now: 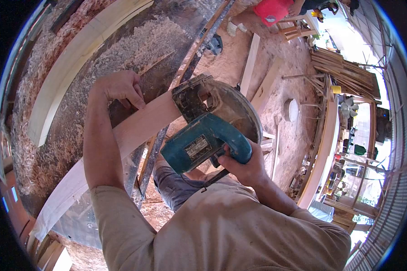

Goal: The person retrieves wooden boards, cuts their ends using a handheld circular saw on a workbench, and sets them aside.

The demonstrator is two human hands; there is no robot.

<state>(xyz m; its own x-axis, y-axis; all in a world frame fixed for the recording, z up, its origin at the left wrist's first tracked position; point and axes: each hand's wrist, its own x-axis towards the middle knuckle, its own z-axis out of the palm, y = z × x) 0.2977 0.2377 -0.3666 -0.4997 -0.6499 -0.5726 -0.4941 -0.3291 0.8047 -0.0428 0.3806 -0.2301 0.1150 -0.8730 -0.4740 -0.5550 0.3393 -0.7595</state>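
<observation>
My right hand (245, 163) is wrapped round the rear handle of a teal circular saw (196, 140). The saw's dark base plate lies across the end of a pale wooden board (144, 122), and its round guard (237, 106) covers the blade, whose edge I cannot make out. At the board's far edge, just behind the saw, is my left hand (122, 90). Its fingers are curled down, with fingertips against the board; part of the grip is hidden. The board runs back under my left forearm to the lower left.
A dusty work table (135, 49) carries sawdust and a second pale plank (70, 67). Metal rails (199, 47) run along its edge. Planks (251, 63) and a white bucket (291, 109) are on the floor. Another person in red (273, 9) is at the top; stacked timber (346, 70) lies right.
</observation>
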